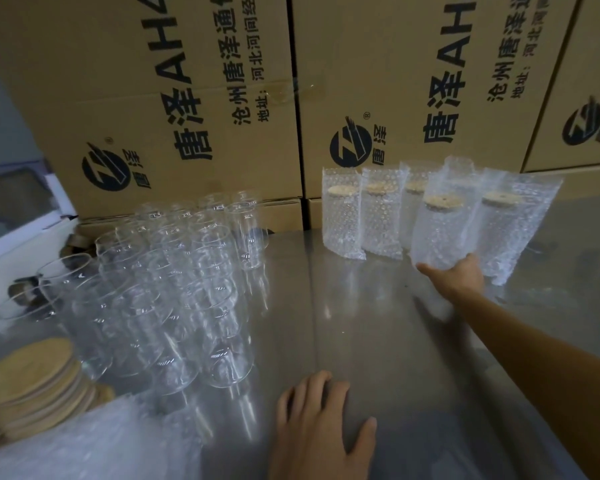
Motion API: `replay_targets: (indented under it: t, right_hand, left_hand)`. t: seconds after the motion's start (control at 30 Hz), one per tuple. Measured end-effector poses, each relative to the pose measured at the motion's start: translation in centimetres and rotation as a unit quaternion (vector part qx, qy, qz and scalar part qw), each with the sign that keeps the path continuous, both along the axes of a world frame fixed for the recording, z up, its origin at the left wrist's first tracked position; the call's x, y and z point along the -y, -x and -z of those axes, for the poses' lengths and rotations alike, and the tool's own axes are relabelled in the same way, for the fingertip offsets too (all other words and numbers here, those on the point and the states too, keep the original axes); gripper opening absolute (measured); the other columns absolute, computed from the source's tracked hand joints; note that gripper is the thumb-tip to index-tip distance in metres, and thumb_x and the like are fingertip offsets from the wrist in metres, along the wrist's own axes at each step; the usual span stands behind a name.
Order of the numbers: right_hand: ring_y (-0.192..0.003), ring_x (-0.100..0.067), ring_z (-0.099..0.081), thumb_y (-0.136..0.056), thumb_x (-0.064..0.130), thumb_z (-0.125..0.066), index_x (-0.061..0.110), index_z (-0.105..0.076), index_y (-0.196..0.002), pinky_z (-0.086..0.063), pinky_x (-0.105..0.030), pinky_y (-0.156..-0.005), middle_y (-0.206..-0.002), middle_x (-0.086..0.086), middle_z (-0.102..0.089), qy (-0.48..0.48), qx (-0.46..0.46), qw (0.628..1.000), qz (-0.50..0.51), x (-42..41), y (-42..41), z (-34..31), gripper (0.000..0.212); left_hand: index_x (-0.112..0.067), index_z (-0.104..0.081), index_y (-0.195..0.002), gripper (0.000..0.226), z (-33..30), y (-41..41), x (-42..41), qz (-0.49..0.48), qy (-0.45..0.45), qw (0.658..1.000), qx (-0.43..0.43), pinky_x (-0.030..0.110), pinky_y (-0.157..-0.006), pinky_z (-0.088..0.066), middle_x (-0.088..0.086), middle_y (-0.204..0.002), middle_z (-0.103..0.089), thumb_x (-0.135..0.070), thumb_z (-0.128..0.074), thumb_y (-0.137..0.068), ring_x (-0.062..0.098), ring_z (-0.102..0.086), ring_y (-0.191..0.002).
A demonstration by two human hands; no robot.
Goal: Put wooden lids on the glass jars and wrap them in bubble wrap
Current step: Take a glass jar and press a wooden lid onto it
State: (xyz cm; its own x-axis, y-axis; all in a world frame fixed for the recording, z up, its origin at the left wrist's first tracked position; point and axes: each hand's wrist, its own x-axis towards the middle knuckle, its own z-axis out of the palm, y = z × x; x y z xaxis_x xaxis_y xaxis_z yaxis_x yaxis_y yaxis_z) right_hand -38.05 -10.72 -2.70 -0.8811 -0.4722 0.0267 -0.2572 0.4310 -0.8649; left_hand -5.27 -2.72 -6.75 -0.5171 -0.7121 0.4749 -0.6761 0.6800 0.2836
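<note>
**A packing room or warehouse**

Printed cardboard cartons (174,98) stand stacked like a wall behind a steel table (378,323). The table holds many identical open glass jars (174,289), a pile of wooden lids (32,386), loose bubble wrap (84,445) and a row of wrapped jars (378,213). At the far left is something like a white bin (21,209), too blurred to tell.

- My left hand (323,427) lies flat, palm down, fingers straight and slightly spread, thumb out to the right, near the front edge of the steel table (378,323).
- My bare right arm stretches far forward.
- My right hand (456,277) grips the base of a clear bubble-wrapped, wooden-lidded glass jar (439,233), thumb pointing left.
</note>
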Motion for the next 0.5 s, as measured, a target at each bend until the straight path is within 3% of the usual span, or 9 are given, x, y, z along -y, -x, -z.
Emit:
replay_targets:
  t: [0.2,0.33,0.43,0.5]
  right_hand:
    - [-0.138,-0.039,-0.043,-0.086,0.028,-0.079,0.006,-0.034,-0.149,-0.038,-0.052,-0.115,-0.150,-0.021,-0.042,0.046,0.000,0.999,0.010,-2.1,-5.0,1.0,0.080]
    - [-0.124,-0.036,-0.055,-0.087,0.025,-0.078,0.008,-0.051,-0.135,-0.045,-0.052,-0.107,-0.137,-0.018,-0.054,0.035,0.010,0.997,-0.072,-1.9,-10.0,0.7,0.058]
    - [-0.106,-0.028,-0.063,-0.089,0.019,-0.077,0.010,-0.058,-0.123,-0.053,-0.043,-0.096,-0.123,-0.014,-0.062,0.063,0.066,0.979,-0.180,-1.3,-14.7,-1.1,0.040]
    - [-0.088,-0.017,-0.062,-0.090,0.017,-0.076,0.012,-0.061,-0.113,-0.053,-0.022,-0.082,-0.111,-0.011,-0.066,0.087,0.046,0.962,-0.257,-0.9,-18.0,-3.0,0.028]
  left_hand:
    - [-0.031,-0.072,-0.096,0.046,0.1,-0.3,-0.3,0.001,-0.035,0.999,-0.002,0.030,-0.090,-0.033,-0.009,-0.107,-0.068,-0.064,-0.052,-0.071,0.013,-0.068,-0.101]
    - [-0.028,-0.068,-0.106,0.050,0.2,-0.6,-0.1,0.017,-0.059,0.998,-0.031,0.025,-0.099,-0.027,-0.010,-0.119,-0.061,-0.063,-0.049,-0.078,0.011,-0.056,-0.117]
    - [-0.023,-0.066,-0.094,0.028,-0.3,-1.0,0.1,0.031,-0.115,0.986,-0.116,0.029,-0.093,-0.040,-0.010,-0.102,-0.060,-0.048,-0.059,-0.083,0.014,-0.058,-0.100]
    - [-0.018,-0.066,-0.081,0.014,-0.9,-1.5,0.0,0.013,-0.148,0.963,-0.225,0.036,-0.080,-0.049,-0.006,-0.085,-0.060,-0.031,-0.067,-0.084,0.015,-0.060,-0.081]
